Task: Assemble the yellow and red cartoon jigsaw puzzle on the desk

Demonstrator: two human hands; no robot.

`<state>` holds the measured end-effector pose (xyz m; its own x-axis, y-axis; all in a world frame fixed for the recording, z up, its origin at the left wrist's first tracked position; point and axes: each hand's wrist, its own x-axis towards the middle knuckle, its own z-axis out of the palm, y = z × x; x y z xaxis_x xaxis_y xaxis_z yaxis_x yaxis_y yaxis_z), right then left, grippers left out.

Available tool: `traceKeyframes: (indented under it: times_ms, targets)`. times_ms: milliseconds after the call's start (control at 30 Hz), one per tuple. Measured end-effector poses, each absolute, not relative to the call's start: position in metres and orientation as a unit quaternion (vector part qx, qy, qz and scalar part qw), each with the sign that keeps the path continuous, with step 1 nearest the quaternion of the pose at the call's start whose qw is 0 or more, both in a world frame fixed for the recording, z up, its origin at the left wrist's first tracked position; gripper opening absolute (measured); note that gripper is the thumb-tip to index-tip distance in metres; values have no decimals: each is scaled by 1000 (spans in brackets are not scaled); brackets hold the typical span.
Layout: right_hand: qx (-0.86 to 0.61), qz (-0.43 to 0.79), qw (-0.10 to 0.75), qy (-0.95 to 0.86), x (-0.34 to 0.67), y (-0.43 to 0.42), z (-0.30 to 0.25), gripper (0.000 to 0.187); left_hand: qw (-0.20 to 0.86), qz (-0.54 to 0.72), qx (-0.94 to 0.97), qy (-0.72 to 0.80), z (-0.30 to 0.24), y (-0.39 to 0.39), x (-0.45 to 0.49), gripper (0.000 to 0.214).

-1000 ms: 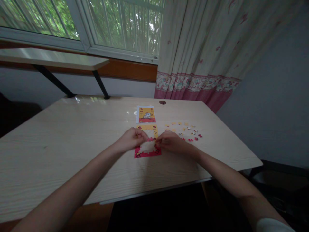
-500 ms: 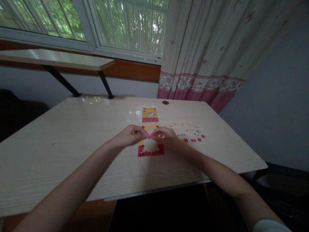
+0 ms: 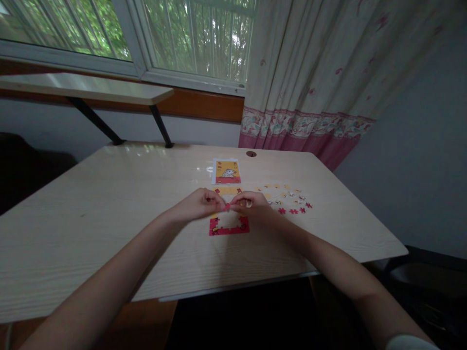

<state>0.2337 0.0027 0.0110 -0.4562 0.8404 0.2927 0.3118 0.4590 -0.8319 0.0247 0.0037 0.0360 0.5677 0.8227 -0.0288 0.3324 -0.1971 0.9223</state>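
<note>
My left hand [image 3: 199, 204] and my right hand [image 3: 253, 204] meet above a partly built jigsaw frame [image 3: 228, 229] with a red lower border and a yellow top. Both hands are closed in a pinch on a small red puzzle piece [image 3: 227, 206] held between their fingertips. The frame's middle shows bare table. To the right of my right hand lie several loose pieces [image 3: 288, 199], yellow, white and red. A small reference picture [image 3: 226, 171] with a white animal on yellow and red lies just beyond the frame.
The light wooden table [image 3: 109, 214] has a round cable hole [image 3: 250, 153] at its far edge. A second tabletop on black legs [image 3: 83, 90] stands under the window. A flowered curtain [image 3: 310, 73] hangs at the back right. The table's front edge is near my body.
Both hands lifted from the frame's sides and came together above it, pinching a red piece between them. The view shifted slightly left.
</note>
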Motion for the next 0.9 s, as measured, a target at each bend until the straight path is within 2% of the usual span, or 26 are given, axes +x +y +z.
traceKeyframes:
  times_ms: [200,433,567,633,767,900]
  targets:
    - [-397,437,377,-713,227,2,10,19,468,276,739,397,35,-3,32,23]
    - [-406,394,378,-733,227,-1,9,16,461,293,727,414,28,3,32,20]
    - [-400,382,342,-759,227,-4,10,15,456,304,717,431,31,4,30,18]
    - [-397,365,328,-776,227,-6,10,14,463,300,713,432,31,4,30,16]
    - [-401,305,358,-786,226,-8,9,15,496,299,692,430,32,2,30,13]
    - [-379,190,367,-828,226,-9,7,11,513,316,661,448,33,1,30,12]
